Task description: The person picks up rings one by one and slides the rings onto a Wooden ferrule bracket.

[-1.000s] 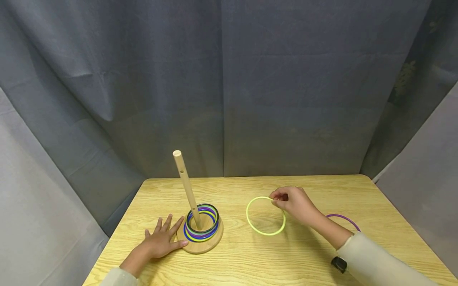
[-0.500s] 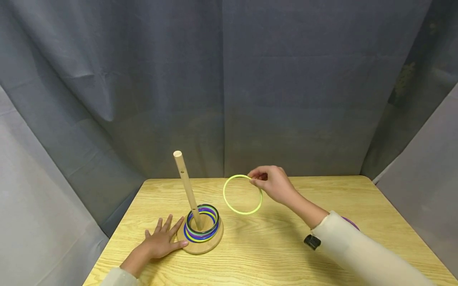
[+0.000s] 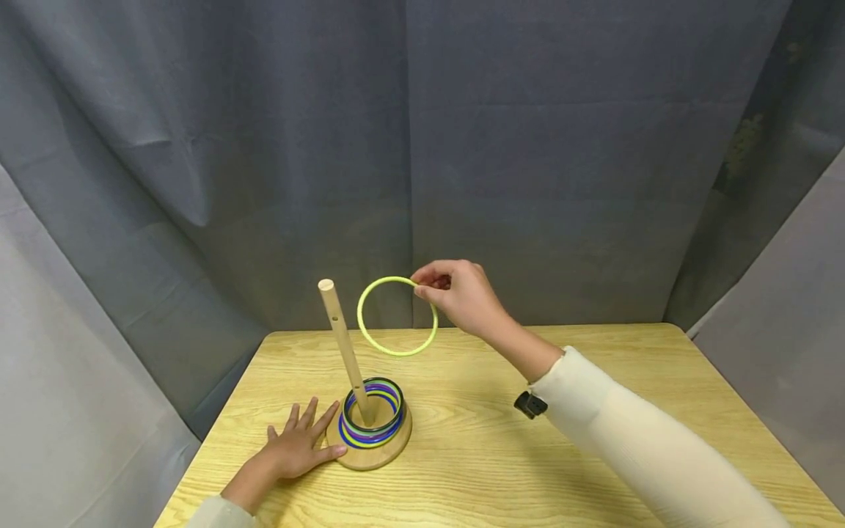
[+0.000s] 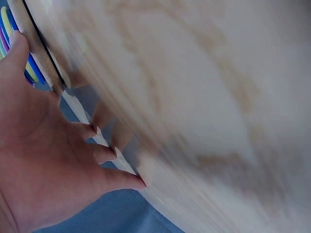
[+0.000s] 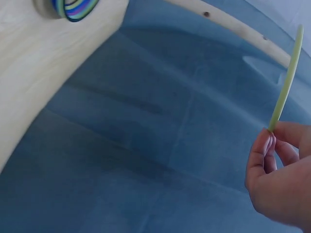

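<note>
Between thumb and fingers my right hand [image 3: 458,293] pinches a thin yellow-green ring [image 3: 361,323] by its upper right edge. The ring hangs in the air just right of the top of a tall wooden peg [image 3: 343,341], level with that top in the head view. Around the foot of the peg, on its round wooden base [image 3: 370,460], lie several stacked rings [image 3: 400,418] in blue, yellow, purple, green and black. My left hand [image 3: 297,444] lies on the table with spread fingers, its thumb on the left edge of the base; the left wrist view shows these fingers [image 4: 129,180] straight.
The wood-grain table [image 3: 528,455] reaches back to a grey curtain [image 3: 528,183], which also hangs at both sides. A small black clip [image 3: 530,405] sits at my right sleeve. My right forearm crosses the table's right half.
My right hand has lifted the yellow-green ring and carried it up and left, from over the table to beside the peg's top. The purple ring at right is now hidden. My left hand has stayed put.
</note>
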`<action>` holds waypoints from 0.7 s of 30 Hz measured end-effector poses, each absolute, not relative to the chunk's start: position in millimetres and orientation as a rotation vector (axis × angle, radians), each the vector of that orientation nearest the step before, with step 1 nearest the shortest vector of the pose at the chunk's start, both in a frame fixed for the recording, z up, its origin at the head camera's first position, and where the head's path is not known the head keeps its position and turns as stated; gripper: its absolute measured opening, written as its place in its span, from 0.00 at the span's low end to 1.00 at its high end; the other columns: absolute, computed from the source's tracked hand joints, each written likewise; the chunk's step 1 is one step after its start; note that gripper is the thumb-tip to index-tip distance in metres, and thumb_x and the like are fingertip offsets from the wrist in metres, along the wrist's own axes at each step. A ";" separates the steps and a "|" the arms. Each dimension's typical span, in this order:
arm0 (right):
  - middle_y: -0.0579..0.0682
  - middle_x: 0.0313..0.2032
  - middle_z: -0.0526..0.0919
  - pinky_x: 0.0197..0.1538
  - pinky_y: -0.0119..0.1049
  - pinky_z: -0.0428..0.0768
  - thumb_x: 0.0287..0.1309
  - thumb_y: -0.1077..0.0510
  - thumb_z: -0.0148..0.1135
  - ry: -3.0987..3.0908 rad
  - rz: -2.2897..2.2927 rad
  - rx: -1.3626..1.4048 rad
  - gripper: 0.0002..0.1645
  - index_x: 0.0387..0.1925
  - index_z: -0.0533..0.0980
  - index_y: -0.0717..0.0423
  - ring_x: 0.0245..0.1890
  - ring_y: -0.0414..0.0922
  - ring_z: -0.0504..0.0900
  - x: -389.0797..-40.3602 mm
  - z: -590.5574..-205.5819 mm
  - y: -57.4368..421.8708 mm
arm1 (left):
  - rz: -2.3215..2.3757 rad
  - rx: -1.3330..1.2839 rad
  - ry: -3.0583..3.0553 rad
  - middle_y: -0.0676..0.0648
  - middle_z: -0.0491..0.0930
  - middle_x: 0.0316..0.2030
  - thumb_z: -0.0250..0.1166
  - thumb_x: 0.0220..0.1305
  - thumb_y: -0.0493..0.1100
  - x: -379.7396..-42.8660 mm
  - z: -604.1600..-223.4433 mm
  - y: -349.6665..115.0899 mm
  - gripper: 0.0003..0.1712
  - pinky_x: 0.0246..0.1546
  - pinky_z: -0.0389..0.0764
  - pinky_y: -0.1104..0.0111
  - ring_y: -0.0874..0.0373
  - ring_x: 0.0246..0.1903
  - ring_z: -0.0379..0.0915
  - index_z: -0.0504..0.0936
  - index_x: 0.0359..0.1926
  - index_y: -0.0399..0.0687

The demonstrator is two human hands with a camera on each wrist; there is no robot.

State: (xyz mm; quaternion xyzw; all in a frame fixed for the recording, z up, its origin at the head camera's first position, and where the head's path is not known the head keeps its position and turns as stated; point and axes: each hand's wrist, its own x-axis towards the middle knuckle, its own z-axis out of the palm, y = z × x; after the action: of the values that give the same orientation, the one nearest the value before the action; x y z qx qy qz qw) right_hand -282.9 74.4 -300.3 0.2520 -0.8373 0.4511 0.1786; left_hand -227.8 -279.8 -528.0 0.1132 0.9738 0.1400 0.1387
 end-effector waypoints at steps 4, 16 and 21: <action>0.46 0.33 0.90 0.37 0.36 0.83 0.61 0.62 0.74 -2.343 1.286 0.724 0.05 0.40 0.89 0.55 0.33 0.42 0.86 -283.2 -283.9 59.5 | 0.409 0.330 2.817 0.33 0.39 0.81 0.53 0.66 0.79 -227.5 -528.5 -280.3 0.53 0.57 0.37 0.15 0.23 0.77 0.31 0.48 0.83 0.66; 0.46 0.33 0.89 0.39 0.34 0.83 0.62 0.62 0.73 -2.360 1.269 0.739 0.06 0.40 0.89 0.56 0.34 0.42 0.87 -284.9 -258.3 20.8 | 0.392 0.332 2.829 0.34 0.40 0.81 0.53 0.66 0.80 -226.9 -528.4 -282.2 0.53 0.57 0.38 0.15 0.23 0.77 0.32 0.48 0.83 0.66; 0.45 0.32 0.89 0.39 0.34 0.82 0.62 0.62 0.73 -2.408 1.270 0.727 0.04 0.39 0.88 0.55 0.35 0.42 0.86 -289.6 -260.4 10.6 | 0.401 0.337 2.832 0.33 0.41 0.81 0.53 0.66 0.79 -226.9 -529.7 -282.1 0.53 0.57 0.38 0.15 0.23 0.77 0.32 0.48 0.83 0.66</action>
State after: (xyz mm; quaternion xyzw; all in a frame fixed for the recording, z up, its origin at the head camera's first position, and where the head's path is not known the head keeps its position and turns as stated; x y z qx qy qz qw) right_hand -289.6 10.6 -260.4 0.2547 -0.8434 0.4448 0.1614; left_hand -226.9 -282.1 -529.7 0.1161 0.9749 0.1380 0.1303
